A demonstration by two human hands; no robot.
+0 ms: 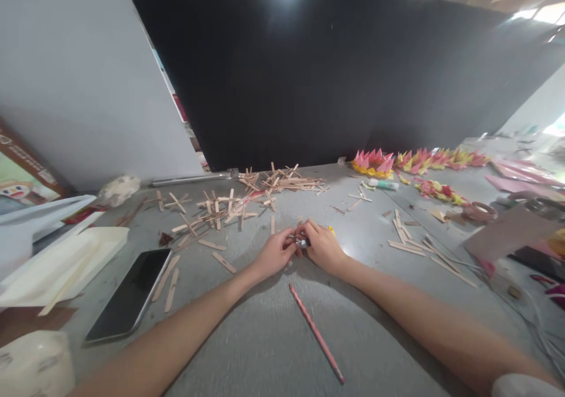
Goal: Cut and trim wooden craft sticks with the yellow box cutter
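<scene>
My left hand [278, 250] and my right hand [324, 245] meet at the middle of the grey table, fingers closed and touching. Between them shows a small silvery piece [302, 243], and a bit of yellow [331, 230] sticks out past my right hand; they may belong to one tool, mostly hidden by the fingers. What my left fingers pinch is too covered to name. Toward me from the hands lies a pink pencil-like stick [315, 332]. Just beyond them a flat wooden craft stick [272, 224] rests on the table.
Crossed craft sticks [216, 209] lie in a heap at back left; loose sticks [408, 244] lie right. A phone [132, 294] and a white tray [88, 262] sit left. Pink-and-yellow paper flowers [373, 163], a glue stick [383, 184] and tape [480, 212] are at right. A black panel [335, 79] stands behind.
</scene>
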